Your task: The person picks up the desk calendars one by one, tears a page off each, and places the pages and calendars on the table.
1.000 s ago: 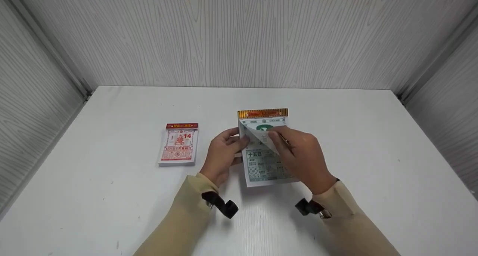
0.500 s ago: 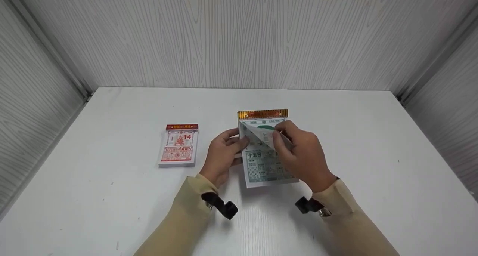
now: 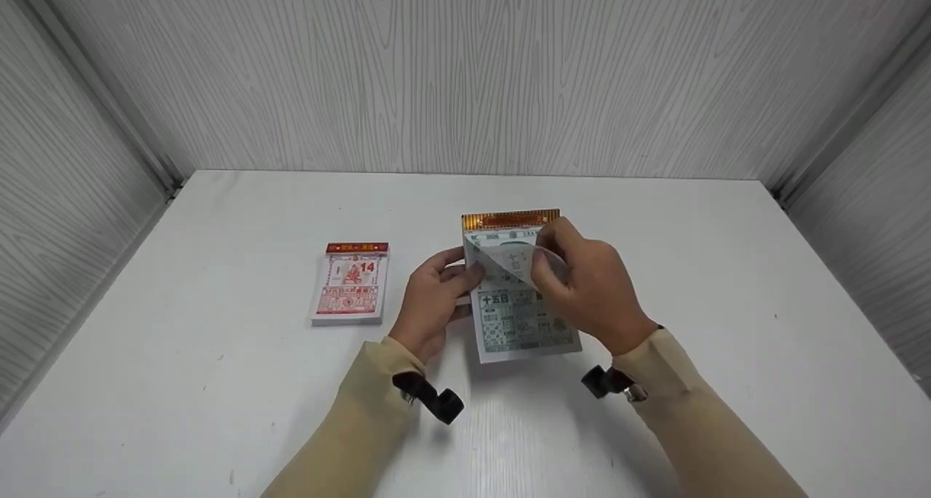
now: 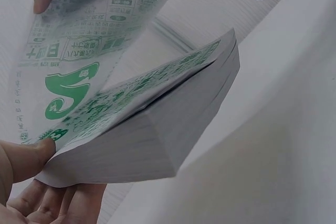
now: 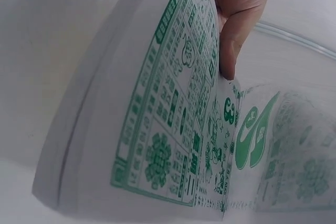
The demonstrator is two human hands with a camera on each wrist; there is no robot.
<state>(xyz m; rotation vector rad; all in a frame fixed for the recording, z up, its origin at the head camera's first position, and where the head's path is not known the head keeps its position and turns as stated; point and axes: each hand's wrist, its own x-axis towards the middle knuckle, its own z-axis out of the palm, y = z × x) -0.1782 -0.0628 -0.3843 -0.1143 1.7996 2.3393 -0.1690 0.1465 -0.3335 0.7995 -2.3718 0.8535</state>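
Observation:
A thick tear-off calendar with green print and a gold header strip is held above the table, its block of pages showing edge-on in the left wrist view. My left hand grips its left side, thumb on the front and fingers underneath. With thumb and forefinger, my right hand pinches the loose end of the top page, which curls up from the block. That thin sheet is still joined near the header, and its print shows through. In the right wrist view, the left thumb presses by the calendar's edge.
A smaller tear-off calendar with red print and a red header lies flat to the left of my left hand. Both rest over a white table, bordered by wood-grain panels at the back and sides.
My right hand has moved up toward the header, drawing the top page's loose end higher and curling it more. The left hand keeps its grip, and the red calendar stays put.

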